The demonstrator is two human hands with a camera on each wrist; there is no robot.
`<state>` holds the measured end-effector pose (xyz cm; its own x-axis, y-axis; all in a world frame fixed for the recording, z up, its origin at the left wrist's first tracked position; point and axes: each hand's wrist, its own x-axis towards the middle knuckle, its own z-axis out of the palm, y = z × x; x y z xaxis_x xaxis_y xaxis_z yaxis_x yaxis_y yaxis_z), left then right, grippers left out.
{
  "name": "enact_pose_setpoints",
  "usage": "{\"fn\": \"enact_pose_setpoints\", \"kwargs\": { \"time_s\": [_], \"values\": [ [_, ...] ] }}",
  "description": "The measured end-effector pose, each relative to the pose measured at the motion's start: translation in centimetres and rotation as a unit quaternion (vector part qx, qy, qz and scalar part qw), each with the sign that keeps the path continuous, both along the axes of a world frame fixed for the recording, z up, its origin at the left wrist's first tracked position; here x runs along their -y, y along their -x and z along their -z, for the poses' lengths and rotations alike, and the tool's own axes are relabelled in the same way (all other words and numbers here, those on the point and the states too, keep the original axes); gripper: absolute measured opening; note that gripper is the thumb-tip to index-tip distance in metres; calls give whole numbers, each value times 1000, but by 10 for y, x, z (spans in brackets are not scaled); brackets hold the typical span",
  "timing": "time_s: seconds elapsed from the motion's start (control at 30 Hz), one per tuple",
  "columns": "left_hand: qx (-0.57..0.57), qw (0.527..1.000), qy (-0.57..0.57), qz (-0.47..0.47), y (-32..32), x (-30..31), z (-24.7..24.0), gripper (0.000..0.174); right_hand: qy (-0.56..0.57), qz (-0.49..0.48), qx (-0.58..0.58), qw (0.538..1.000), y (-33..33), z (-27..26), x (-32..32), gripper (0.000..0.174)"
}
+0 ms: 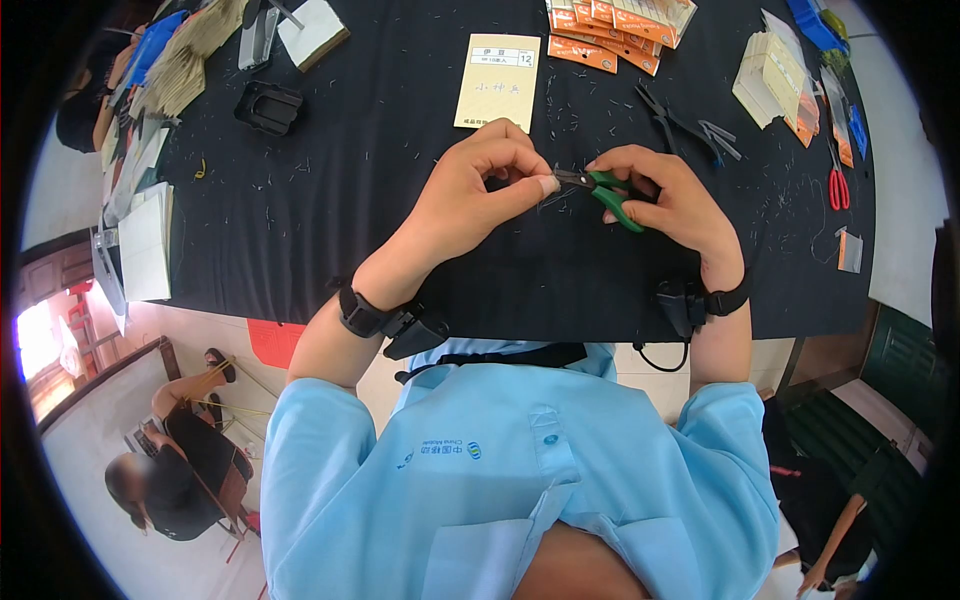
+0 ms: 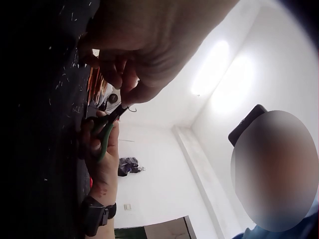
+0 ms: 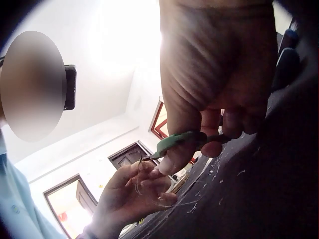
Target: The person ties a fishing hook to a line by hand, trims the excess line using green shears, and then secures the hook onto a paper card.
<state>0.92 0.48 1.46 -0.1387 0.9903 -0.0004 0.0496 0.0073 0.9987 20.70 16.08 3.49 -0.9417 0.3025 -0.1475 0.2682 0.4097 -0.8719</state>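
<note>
Over the black cloth-covered table [image 1: 350, 220], my left hand [image 1: 470, 190] pinches a small hook [image 2: 132, 109] with thin clear line [image 3: 138, 183] between thumb and fingertips. Loose loops of the line trail below those fingers in the right wrist view. My right hand [image 1: 672, 195] grips green-handled scissors [image 1: 617, 210], thumb and fingers in the handle loops. The short blades point left, with their tips right at the left fingertips. Much of the hook is hidden by the left fingers. A yellow paper packet [image 1: 497, 85] with printed characters lies just beyond the left hand.
Orange packets [image 1: 615, 30] lie at the far side, with black pliers [image 1: 672, 118] nearer. A black plastic box [image 1: 268, 107] sits left. Card stacks [image 1: 770, 80] and red-handled scissors [image 1: 838, 188] lie right. Line clippings dot the cloth. A seated person [image 1: 170, 480] is at lower left.
</note>
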Motion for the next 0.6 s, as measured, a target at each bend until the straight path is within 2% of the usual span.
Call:
{"fn": "enact_pose_setpoints", "kwargs": {
  "time_s": [0.6],
  "values": [
    [-13, 1000, 5, -2, 0, -1, 2, 5, 27, 21, -15, 999, -3, 10, -1, 37]
  ]
}}
